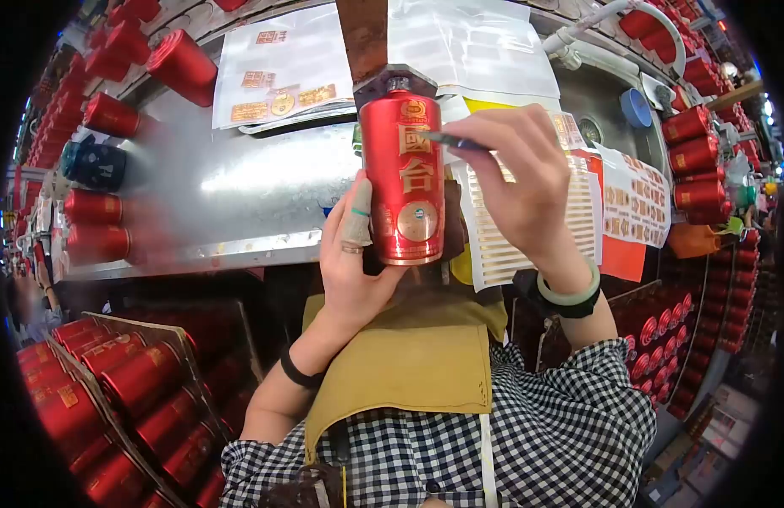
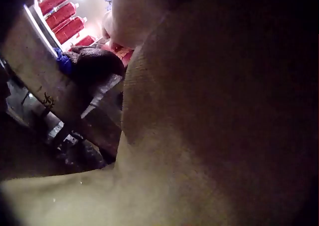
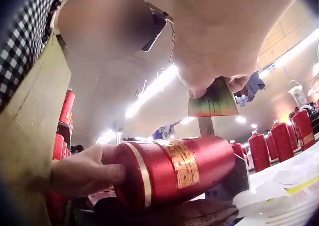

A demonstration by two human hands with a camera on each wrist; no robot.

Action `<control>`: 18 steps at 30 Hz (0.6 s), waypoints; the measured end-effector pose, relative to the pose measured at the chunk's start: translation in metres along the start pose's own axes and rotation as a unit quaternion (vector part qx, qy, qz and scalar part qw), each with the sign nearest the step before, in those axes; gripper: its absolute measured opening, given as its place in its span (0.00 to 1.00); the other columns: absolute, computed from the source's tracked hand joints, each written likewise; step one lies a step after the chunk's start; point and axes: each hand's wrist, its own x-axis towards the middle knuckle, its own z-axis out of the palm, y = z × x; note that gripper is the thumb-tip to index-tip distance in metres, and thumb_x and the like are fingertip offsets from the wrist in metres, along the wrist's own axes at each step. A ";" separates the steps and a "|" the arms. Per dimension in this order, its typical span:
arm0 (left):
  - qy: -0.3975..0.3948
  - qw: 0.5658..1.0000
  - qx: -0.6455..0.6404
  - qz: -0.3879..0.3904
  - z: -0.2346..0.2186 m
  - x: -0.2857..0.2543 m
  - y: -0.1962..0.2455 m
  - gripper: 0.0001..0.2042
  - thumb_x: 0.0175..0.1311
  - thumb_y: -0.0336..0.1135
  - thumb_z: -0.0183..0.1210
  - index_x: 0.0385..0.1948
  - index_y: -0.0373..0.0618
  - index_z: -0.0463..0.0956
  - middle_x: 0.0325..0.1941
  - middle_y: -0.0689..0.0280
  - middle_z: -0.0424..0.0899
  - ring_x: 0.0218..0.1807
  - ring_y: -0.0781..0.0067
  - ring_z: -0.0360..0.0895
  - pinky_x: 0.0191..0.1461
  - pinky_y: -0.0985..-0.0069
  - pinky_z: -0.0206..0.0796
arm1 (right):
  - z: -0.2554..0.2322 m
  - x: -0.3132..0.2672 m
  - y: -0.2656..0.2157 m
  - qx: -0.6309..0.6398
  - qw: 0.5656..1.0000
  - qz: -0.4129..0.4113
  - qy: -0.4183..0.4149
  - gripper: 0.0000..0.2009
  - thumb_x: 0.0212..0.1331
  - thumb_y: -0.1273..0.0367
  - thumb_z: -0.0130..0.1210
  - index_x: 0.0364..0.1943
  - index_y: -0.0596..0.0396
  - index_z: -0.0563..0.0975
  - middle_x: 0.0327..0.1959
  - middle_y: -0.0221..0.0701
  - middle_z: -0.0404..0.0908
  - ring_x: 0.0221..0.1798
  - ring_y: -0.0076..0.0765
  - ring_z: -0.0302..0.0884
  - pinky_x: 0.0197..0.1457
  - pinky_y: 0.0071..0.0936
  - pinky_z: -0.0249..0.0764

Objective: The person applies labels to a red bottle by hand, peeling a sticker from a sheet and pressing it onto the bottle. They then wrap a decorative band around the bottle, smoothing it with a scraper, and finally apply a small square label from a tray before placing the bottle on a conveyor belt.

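A red bottle (image 1: pixel 379 182) with gold characters and a round gold emblem lies tilted, its neck toward a dark angular stand (image 1: pixel 426 82). My left hand (image 1: pixel 350 262) grips it low along its left side and base; pale finger covers and a ring show on that hand. In the right wrist view the left hand (image 3: pixel 87 171) holds the base of the bottle (image 3: pixel 212 161). My right hand (image 1: pixel 527 173) pinches a flat, thin scraper-like blade (image 3: pixel 214 100) over the upper gold character. The left wrist view is dark, mostly filled by skin.
Sheets of gold stickers (image 1: pixel 282 63) lie on the metal bench (image 1: pixel 180 186), with a striped backing sheet (image 1: pixel 527 229) at right. Several red bottles (image 1: pixel 96 207) stand along the left. Crates of red bottles (image 1: pixel 113 364) flank the body. A blue cup (image 1: pixel 635 108) sits at the far right.
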 end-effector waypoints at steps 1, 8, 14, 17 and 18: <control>-0.001 0.999 -0.037 -0.039 0.001 -0.001 -0.001 0.49 0.45 0.29 0.79 0.74 0.33 0.62 0.71 0.46 0.74 0.67 0.46 0.75 0.71 0.58 0.65 | 0.005 -0.005 0.005 -0.029 0.998 -0.050 -0.026 0.14 0.48 0.76 0.66 0.41 0.48 0.86 0.37 0.24 0.87 0.37 0.34 0.78 0.43 0.31 0.74; -0.043 0.994 -0.067 -0.071 0.001 -0.004 -0.019 0.48 0.47 0.30 0.79 0.74 0.36 0.62 0.71 0.49 0.74 0.69 0.49 0.74 0.71 0.61 0.66 | 0.014 -0.018 -0.025 0.154 0.975 -0.091 -0.133 0.11 0.53 0.74 0.66 0.42 0.52 0.86 0.38 0.29 0.87 0.37 0.38 0.80 0.40 0.33 0.74; -0.063 0.987 -0.091 -0.117 -0.003 -0.005 -0.018 0.46 0.48 0.31 0.79 0.72 0.35 0.64 0.69 0.49 0.76 0.70 0.48 0.73 0.71 0.60 0.66 | 0.028 0.034 0.049 -0.097 0.985 -0.143 0.013 0.08 0.51 0.69 0.64 0.36 0.39 0.83 0.35 0.20 0.82 0.38 0.30 0.75 0.48 0.30 0.69; -0.065 0.989 -0.075 -0.105 -0.003 -0.003 -0.018 0.45 0.48 0.31 0.78 0.71 0.35 0.65 0.68 0.49 0.77 0.70 0.48 0.73 0.71 0.59 0.66 | 0.027 -0.003 0.014 0.020 0.976 -0.211 -0.049 0.13 0.54 0.72 0.64 0.44 0.43 0.87 0.39 0.20 0.86 0.36 0.27 0.74 0.47 0.29 0.69; -0.061 0.988 -0.099 -0.099 -0.003 -0.001 -0.018 0.44 0.48 0.32 0.78 0.71 0.35 0.66 0.68 0.49 0.77 0.70 0.47 0.73 0.71 0.59 0.66 | 0.018 -0.008 0.001 0.057 0.967 -0.235 -0.086 0.13 0.54 0.71 0.65 0.44 0.43 0.87 0.40 0.20 0.86 0.36 0.27 0.74 0.47 0.28 0.70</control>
